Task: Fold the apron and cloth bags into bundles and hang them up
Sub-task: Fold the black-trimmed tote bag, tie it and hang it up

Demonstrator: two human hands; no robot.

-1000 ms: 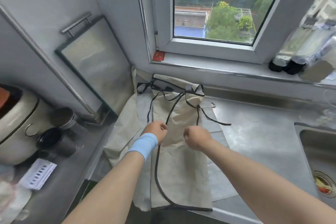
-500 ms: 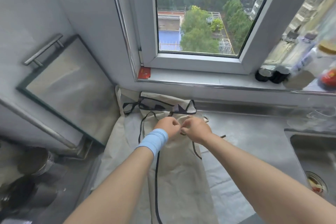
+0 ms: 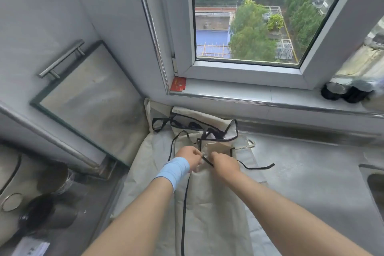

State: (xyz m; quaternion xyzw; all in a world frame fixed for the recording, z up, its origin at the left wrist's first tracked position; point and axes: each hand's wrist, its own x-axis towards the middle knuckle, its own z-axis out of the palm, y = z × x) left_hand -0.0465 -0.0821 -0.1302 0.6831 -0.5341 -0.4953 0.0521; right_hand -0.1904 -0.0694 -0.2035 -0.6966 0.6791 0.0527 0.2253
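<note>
Apron (image 3: 212, 203), black-trimmed: spread flat over cloth bags (image 3: 145, 160) on counter (image 3: 311, 172) for folding. Left hand (image 3: 188, 157) and right hand (image 3: 225, 164), side by side, pinch its ties (image 3: 257, 166), probably gathering loose ends

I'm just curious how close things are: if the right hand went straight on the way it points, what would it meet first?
The right hand would most likely meet the left hand, just beyond the black apron tie both seem to pinch.
</note>
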